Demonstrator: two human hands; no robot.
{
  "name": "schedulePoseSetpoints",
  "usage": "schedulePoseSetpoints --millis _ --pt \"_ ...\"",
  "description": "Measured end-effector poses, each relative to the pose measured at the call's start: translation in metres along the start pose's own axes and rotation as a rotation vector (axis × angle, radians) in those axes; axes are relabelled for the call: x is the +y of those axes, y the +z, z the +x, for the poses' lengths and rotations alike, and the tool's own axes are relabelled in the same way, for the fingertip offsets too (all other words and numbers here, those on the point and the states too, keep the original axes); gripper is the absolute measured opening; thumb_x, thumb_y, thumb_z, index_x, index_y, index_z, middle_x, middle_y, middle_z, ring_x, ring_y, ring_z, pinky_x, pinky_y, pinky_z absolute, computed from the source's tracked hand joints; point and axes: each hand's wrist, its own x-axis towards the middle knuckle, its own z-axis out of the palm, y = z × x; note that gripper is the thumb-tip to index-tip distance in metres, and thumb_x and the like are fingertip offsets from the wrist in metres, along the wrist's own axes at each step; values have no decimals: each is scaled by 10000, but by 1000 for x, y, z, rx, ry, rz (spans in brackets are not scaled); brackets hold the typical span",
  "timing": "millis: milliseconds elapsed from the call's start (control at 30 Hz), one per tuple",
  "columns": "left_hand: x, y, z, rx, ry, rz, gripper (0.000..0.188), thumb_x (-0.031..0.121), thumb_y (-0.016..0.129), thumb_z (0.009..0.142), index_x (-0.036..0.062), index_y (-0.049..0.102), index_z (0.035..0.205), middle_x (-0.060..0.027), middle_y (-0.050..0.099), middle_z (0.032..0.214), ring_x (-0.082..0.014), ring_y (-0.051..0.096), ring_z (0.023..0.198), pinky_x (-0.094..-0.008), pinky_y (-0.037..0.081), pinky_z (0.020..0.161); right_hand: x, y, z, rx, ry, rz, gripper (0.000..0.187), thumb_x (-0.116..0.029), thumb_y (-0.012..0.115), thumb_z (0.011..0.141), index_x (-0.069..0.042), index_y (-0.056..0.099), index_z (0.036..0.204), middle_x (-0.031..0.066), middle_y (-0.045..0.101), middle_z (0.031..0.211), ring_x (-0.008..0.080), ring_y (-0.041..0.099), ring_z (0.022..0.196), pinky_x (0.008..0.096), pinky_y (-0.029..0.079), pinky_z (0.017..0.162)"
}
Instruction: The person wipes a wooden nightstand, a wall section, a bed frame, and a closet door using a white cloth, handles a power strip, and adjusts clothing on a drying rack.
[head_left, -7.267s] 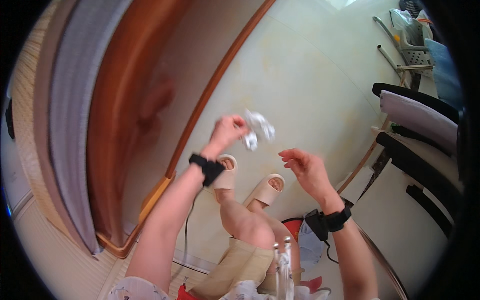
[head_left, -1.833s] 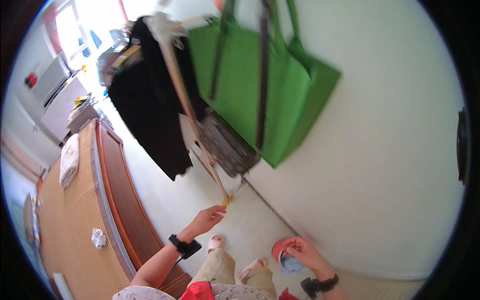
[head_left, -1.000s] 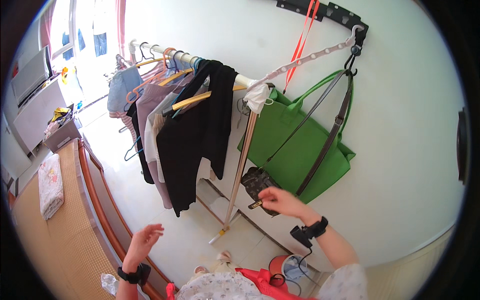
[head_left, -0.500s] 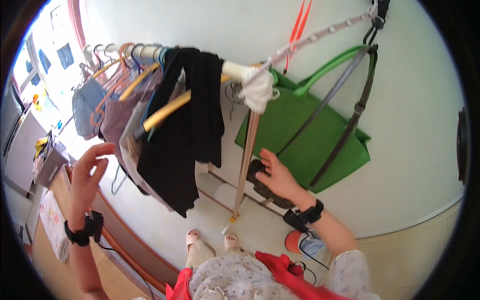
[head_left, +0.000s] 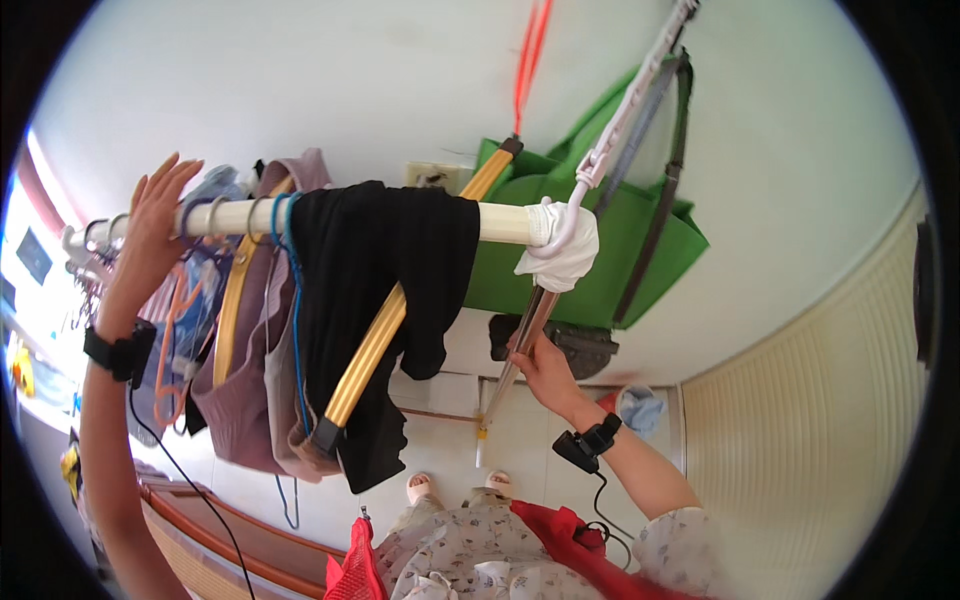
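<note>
My left hand (head_left: 152, 215) lies across the cream rail (head_left: 505, 223) of a clothes rack, its fingers stretched upward among the hanger hooks. Closed around the rack's upright metal pole (head_left: 528, 325) is my right hand (head_left: 550, 376), below the rail's near end. White cloth (head_left: 572, 245) wraps that end, and a white plastic hook strap (head_left: 635, 90) loops over it. Black trousers (head_left: 385, 265) drape over the rail, crossed by a gold hanger bar (head_left: 365, 350). Between them and my left hand hang a mauve knit garment (head_left: 240, 425), an orange hanger (head_left: 172, 340) and other clothes.
A green tote bag (head_left: 655, 260) hangs against the wall behind the pole, with a dark bag (head_left: 585, 352) below it. At right stand a bin (head_left: 640, 410) holding blue cloth and a ribbed cream panel (head_left: 800, 400). A wood-edged bed or bench (head_left: 240, 530) lies lower left.
My left hand has risen onto the rail from beside the clothes. My right hand has gone from open beside the pole to closed around it. The view has shifted, bringing the rail nearer.
</note>
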Motion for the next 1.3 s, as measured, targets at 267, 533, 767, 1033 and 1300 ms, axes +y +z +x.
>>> schedulePoseSetpoints --millis 267,533,767,1033,1300 --pt "47 -23 -23 -30 -11 -11 279 -4 799 701 -16 666 946 -131 647 899 -340 628 891 -437 511 782 1 -3 -30 -14 39 86 250 -52 642 1038 -28 563 1274 98 680 1104 208 667 1020 362 548 921" --pt "31 24 -76 20 -147 -60 244 28 834 657 42 675 843 -107 641 804 -327 645 831 -451 525 709 41 24 -31 -82 170 23 239 -96 691 984 -50 617 1207 131 701 1008 282 707 938 396 571 850" --pt "81 22 -144 -289 -76 -109 295 184 896 649 82 662 797 -68 673 790 -303 661 861 -442 546 717 78 73 -201 -184 284 52 327 -53 800 898 -51 656 1191 163 744 999 311 751 937 420 586 818" --pt "35 24 -69 -58 -29 -59 280 72 862 664 75 666 863 -103 664 863 -343 663 847 -457 538 699 45 28 -86 -40 154 -66 431 -66 807 870 -23 597 1244 233 719 980 424 720 904 455 578 773" --pt "-59 -54 -21 179 -52 279 683 -37 876 680 63 608 1300 -136 609 1342 -345 537 1329 -462 448 1129 -82 -26 107 21 -207 -135 577 -28 794 861 -6 506 1360 290 691 1096 517 642 1062 508 545 845"
